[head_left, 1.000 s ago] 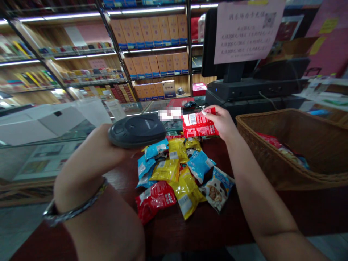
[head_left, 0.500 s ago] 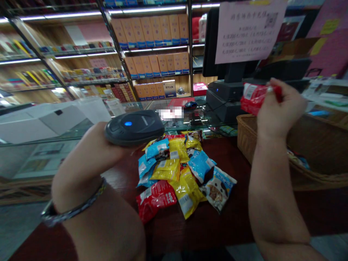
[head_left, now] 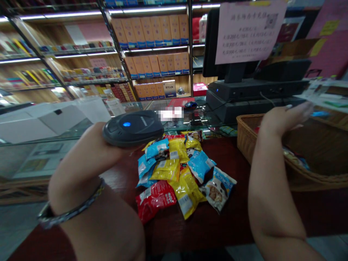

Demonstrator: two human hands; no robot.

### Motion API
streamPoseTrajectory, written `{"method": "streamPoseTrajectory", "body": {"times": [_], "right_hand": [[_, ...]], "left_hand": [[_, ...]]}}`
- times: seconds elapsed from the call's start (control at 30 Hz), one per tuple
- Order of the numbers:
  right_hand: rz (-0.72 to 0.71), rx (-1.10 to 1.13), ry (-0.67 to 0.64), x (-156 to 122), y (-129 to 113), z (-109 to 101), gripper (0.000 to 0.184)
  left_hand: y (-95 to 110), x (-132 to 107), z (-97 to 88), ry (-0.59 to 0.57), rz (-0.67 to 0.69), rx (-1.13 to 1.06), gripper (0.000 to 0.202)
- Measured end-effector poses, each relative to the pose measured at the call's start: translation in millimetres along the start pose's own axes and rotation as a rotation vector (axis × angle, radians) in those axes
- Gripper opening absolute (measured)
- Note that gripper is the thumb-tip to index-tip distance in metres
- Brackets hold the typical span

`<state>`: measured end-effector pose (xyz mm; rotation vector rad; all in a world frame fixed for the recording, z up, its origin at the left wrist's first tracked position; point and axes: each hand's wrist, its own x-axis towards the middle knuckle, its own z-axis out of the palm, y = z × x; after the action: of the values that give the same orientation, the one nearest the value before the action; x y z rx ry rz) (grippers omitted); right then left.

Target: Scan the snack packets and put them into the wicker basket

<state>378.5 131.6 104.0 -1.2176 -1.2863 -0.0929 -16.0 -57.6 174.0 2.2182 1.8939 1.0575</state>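
My left hand point(head_left: 94, 152) is closed around a black handheld barcode scanner point(head_left: 132, 127) whose blue light is on; it is held above the left side of a pile of snack packets point(head_left: 179, 170) in red, yellow, blue and white on the dark red counter point(head_left: 233, 163). My right hand point(head_left: 282, 119) hovers over the wicker basket point(head_left: 246, 136) at the right with its fingers stretched out and nothing in them. A few packets lie inside the basket, partly hidden by my arm.
A black monitor and till base point(head_left: 244, 87) with a pink paper notice point(head_left: 248, 30) stand behind the basket. A glass counter point(head_left: 89, 127) runs behind the pile, with a computer mouse point(head_left: 189, 105) on it. Shelves of orange boxes point(head_left: 154, 54) fill the background.
My right hand carried the red packet from in front of the scanner over to the basket and let it go; its fingers are now spread. The scanner's blue light came on.
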Motion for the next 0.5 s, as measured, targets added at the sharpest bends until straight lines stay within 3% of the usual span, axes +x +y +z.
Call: {"method": "streamPoseTrajectory", "body": {"times": [0.23, 0.27, 0.33, 0.4, 0.43, 0.5], "right_hand": [[0.007, 0.214, -0.248, -15.6, -26.3, 37.2, 0.034], [0.026, 0.229, -0.357, -22.9, -29.0, 47.5, 0.033], [0.070, 0.225, -0.698, -42.2, -32.3, 71.3, 0.032], [0.093, 0.129, -1.060, -64.9, -32.9, 95.6, 0.046], [0.079, 0.054, -1.180, -76.1, -32.5, 106.4, 0.056], [0.000, -0.064, -1.299, -95.5, -31.1, 122.9, 0.070]], "left_hand": [[0.1, 1.1, 0.4, -0.022, -0.010, 0.000, 0.038], [-0.3, 1.4, 0.1, -0.019, -0.010, -0.007, 0.038], [-1.1, 1.9, -0.6, -0.021, -0.009, -0.019, 0.038], [-2.5, 2.3, -1.0, -0.019, -0.004, -0.007, 0.038], [-3.5, 2.5, -1.1, -0.020, -0.003, 0.002, 0.038], [-5.6, 2.6, -1.0, -0.023, 0.001, 0.012, 0.036]]}}
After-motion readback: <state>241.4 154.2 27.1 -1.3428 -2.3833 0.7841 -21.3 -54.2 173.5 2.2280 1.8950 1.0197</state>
